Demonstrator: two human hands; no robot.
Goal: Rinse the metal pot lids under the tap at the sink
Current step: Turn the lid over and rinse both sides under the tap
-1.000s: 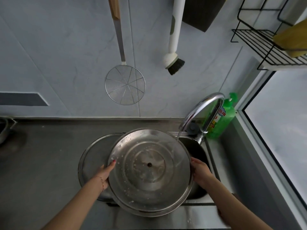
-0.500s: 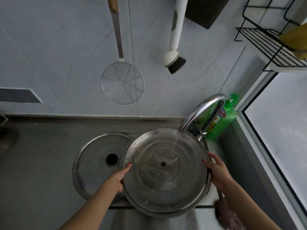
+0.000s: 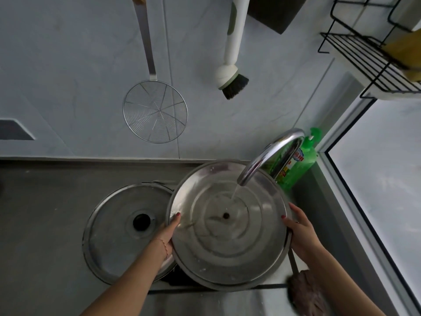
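Big metal lid (image 3: 227, 226) held underside up over the sink, my left hand (image 3: 167, 233) gripping its left rim with the thumb hooked over the edge, my right hand (image 3: 300, 231) gripping the right rim the same way. Tap (image 3: 271, 156) arches over the lid from the back right; a thin stream of water (image 3: 234, 192) falls from the spout and lands just right of the small dark hole at the lid's centre, spreading over the ridged rings. Second lid (image 3: 120, 233) lies flat to the left, its black knob up, its right edge tucked under the one I hold. Green soap bottle (image 3: 298, 160) stands behind the tap by the window corner. Wire skimmer (image 3: 155, 111) and a white brush (image 3: 230, 65) hang on the wall above the bench (image 3: 45, 201). Brownish cloth (image 3: 305, 293) under my right forearm
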